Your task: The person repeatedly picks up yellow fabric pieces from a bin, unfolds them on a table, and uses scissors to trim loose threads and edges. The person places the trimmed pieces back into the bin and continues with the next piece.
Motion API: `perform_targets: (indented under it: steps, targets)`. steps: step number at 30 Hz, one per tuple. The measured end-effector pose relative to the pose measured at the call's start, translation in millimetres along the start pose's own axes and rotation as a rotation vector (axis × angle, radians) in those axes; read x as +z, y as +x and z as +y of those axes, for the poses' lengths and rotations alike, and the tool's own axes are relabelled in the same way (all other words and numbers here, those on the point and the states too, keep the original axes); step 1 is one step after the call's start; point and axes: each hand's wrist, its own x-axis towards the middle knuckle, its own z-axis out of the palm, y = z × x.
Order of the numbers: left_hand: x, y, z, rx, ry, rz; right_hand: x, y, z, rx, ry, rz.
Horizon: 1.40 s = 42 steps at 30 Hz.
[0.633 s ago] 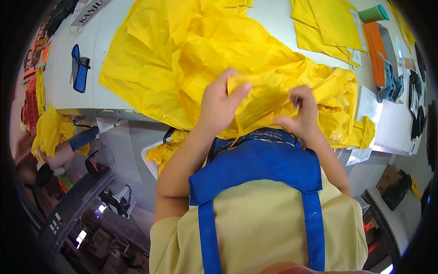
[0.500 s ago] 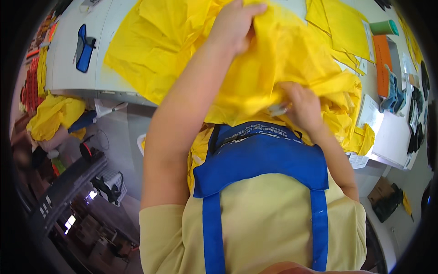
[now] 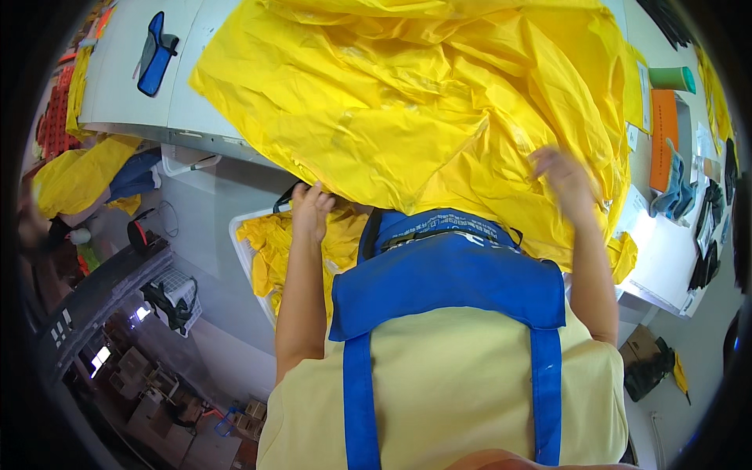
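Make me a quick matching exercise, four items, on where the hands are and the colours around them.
1. left hand
2. right hand
3. cylinder lying at far right
4. apron

A. green
B. over the right part of the large yellow cloth
C. blue
D. at that cloth's near left edge

Pairs: 1-D, 2-B, 3-A, 4-C

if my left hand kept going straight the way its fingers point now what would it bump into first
Most likely your left hand would meet the near edge of the large yellow fabric, right by the fingertips. They may already touch; depth is unclear.
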Motion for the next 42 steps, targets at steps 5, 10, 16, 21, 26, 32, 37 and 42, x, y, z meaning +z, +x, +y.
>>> perform_targets:
  steps: [5, 10, 16, 21, 26, 32, 37, 42]
  targets:
    - [6.0, -10.1, 9.4, -0.028, -0.11, -0.263, 82.5, -20.1, -3.0, 0.212, -0.02, -0.145]
    - [46.0, -44.9, 74.2, -0.119, -0.397, -0.731, 105.6, -20.2, -26.0, -0.163, -0.279, -0.011]
    - [120.4, -82.4, 143.2, 0.171, -0.272, -1.012, 68.1, -10.4, -23.5, 0.195, -0.046, -0.198]
    - [186.4, -114.3, 183.4, 0.737, 0.134, -0.869, -65.8, -33.9, -12.7, 0.172, 0.77, -0.139]
    - [311.6, -98.6, 217.0, 1.272, 0.759, -0.983, -121.9, -7.6, -6.9, 0.299, 0.617, 0.203]
    - [340.2, -9.7, 139.3, 1.553, 1.115, -0.542, -136.5, 26.4, 60.9, 0.573, 0.229, 0.499]
    - [253.8, -37.2, 50.1, 1.749, 1.04, -0.319, -106.2, 14.8, 66.3, 0.338, -0.253, 0.812]
    - [221.1, -4.2, 7.8, 0.349, 0.161, -0.262, -59.7, 10.5, 21.3, 0.28, -0.728, 0.849]
